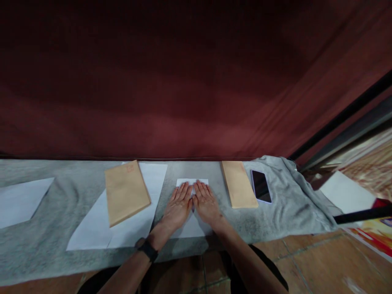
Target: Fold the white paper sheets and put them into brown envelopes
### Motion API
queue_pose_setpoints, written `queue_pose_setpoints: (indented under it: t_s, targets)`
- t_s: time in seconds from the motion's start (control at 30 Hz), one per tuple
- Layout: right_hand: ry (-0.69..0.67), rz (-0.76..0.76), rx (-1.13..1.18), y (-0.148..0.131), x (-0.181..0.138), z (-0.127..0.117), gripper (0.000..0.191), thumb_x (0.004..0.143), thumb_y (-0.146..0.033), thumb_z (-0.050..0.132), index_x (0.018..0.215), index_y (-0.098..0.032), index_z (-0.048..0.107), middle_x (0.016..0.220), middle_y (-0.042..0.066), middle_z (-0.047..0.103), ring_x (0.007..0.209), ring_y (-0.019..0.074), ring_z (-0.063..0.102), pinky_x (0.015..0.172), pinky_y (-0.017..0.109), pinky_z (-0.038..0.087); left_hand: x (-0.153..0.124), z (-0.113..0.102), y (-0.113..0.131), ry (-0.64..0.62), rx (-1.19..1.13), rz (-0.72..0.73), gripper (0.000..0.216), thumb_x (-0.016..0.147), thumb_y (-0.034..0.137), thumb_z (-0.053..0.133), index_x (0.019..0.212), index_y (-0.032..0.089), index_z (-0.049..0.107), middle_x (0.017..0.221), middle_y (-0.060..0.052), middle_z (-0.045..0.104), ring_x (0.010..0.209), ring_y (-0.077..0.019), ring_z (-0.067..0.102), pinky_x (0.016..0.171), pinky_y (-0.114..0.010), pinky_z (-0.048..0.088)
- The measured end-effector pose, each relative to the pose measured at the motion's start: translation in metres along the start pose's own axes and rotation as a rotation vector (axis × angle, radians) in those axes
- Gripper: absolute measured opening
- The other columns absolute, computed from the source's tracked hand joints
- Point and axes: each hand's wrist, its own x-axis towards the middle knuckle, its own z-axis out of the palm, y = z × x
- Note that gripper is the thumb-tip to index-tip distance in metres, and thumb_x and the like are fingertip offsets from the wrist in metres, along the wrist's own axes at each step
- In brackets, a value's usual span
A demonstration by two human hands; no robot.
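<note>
A white sheet of paper (193,227) lies on the grey cloth in front of me, and both hands press on its upper part. My left hand (179,207) rests flat with its fingers stretched out, a dark watch on the wrist. Beside it, my right hand (206,205) lies flat too, its fingers pointing away from me. The thumbs nearly meet at the middle of the paper. Much of the sheet's upper half is hidden under the hands, so I cannot tell how it is folded there.
To the left, a brown envelope stack (127,194) lies on white sheets (92,228); another white sheet (24,200) is farther left. On the right are more brown envelopes (240,185) and a phone (261,186). The grey cloth (294,204) meets a dark red curtain (196,102) behind.
</note>
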Motion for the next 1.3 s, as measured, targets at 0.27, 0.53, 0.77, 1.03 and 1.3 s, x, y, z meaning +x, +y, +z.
queue_pose_setpoints:
  t_s: [0.27, 0.53, 0.77, 1.03, 1.3]
  targets:
    - [0.014, 0.197, -0.031, 0.000, 0.009, 0.008, 0.059, 0.106, -0.034, 0.037, 0.158, -0.005, 0.032, 0.165, 0.020, 0.029, 0.155, 0.0316, 0.027, 0.126, 0.056, 0.023, 0.017, 0.007, 0.005, 0.040, 0.064, -0.159, 0.061, 0.099, 0.026, 0.031, 0.155, 0.001, 0.036, 0.163, -0.023, 0.033, 0.156, -0.0304, 0.024, 0.128, -0.052, 0.018]
    - [0.192, 0.217, -0.132, 0.013, -0.008, 0.013, 0.060, 0.107, -0.039, 0.037, 0.157, -0.004, 0.035, 0.161, 0.023, 0.036, 0.151, 0.0329, 0.036, 0.122, 0.054, 0.030, 0.019, 0.010, 0.010, 0.132, 0.150, -0.258, 0.063, 0.100, 0.033, 0.035, 0.156, 0.005, 0.036, 0.162, -0.021, 0.037, 0.154, -0.0304, 0.030, 0.127, -0.050, 0.020]
    - [0.285, 0.206, -0.179, 0.020, -0.019, 0.012, 0.059, 0.107, -0.035, 0.037, 0.155, -0.002, 0.038, 0.158, 0.024, 0.042, 0.148, 0.0329, 0.041, 0.121, 0.052, 0.033, 0.010, 0.002, 0.011, 0.088, 0.274, -0.287, 0.062, 0.102, 0.033, 0.033, 0.153, -0.002, 0.039, 0.160, -0.023, 0.038, 0.153, -0.0314, 0.031, 0.126, -0.050, 0.023]
    - [0.212, 0.042, -0.044, -0.008, -0.052, 0.005, 0.055, 0.107, -0.028, 0.034, 0.160, -0.011, 0.032, 0.162, 0.014, 0.040, 0.150, 0.0258, 0.038, 0.122, 0.048, 0.035, -0.021, 0.013, 0.029, 0.115, 0.244, -0.069, 0.059, 0.098, 0.020, 0.033, 0.156, 0.009, 0.039, 0.163, -0.013, 0.037, 0.155, -0.0258, 0.026, 0.127, -0.048, 0.023]
    - [0.127, 0.007, -0.069, 0.001, -0.075, -0.003, 0.059, 0.105, -0.038, 0.046, 0.157, -0.011, 0.039, 0.161, 0.013, 0.042, 0.148, 0.0267, 0.041, 0.124, 0.046, 0.032, -0.040, 0.012, 0.022, 0.139, 0.210, -0.022, 0.060, 0.103, 0.039, 0.033, 0.154, 0.007, 0.042, 0.161, -0.017, 0.040, 0.151, -0.0289, 0.036, 0.125, -0.050, 0.028]
